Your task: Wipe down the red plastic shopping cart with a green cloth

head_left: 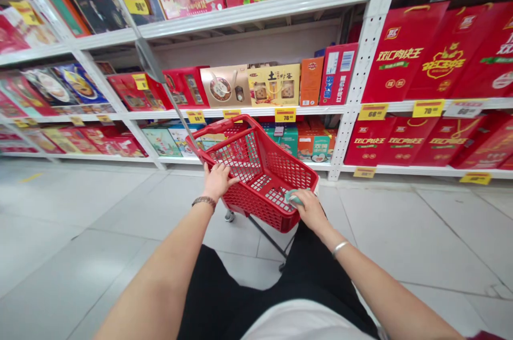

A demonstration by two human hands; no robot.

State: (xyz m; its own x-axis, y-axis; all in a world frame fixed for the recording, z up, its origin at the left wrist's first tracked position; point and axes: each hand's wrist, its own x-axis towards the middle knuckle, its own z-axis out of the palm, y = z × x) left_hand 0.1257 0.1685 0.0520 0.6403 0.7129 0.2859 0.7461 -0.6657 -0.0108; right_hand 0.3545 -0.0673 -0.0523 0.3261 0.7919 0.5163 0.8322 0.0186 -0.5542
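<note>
A red plastic shopping cart (256, 203) with lattice walls stands tilted across the view in front of my legs. My left hand (217, 182) grips its near rim towards the handle (222, 129), thumb stretched along the edge. At the opposite end, my right hand (311, 210) holds a pale green cloth (294, 198) against the inside of the basket rim. My fingertips are partly hidden by the cloth. Nothing else shows on the basket floor. A thin metal pole (176, 107) rises from beside the handle towards the upper left.
White metal shelves (260, 11) with boxed goods run behind the cart. Red gift bags (396, 56) fill the right bay, with yellow price tags (285, 115) along the edges. Pale tiles (120, 244) cover the floor. A caster (230, 216) shows under the cart.
</note>
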